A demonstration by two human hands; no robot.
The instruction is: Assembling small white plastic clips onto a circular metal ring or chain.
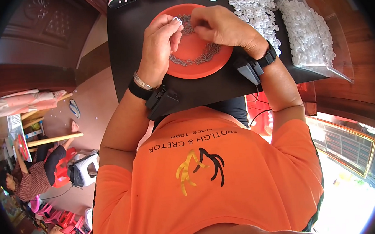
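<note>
Between thumb and forefinger, my left hand (159, 40) pinches a small white plastic piece (177, 20) with an opening in it. It is above the left side of a round orange-red dish (193, 73). Small thin grey metal pins (209, 53) lie in the dish, mostly in a ring near its rim. Over the far right part of the dish, my right hand (222, 25) is closed, its fingertips bent toward the left hand. Whatever the right fingers grip is too hidden to make out. The two hands are apart. I wear a dark strapped device on each wrist.
A heap of small white plastic pieces (256, 8) covers the table's far right. Beside it, a clear bin (343, 73) holds many more. The dark table (128, 43) ends close to my body. At left, another person (31, 182) sits by stools.
</note>
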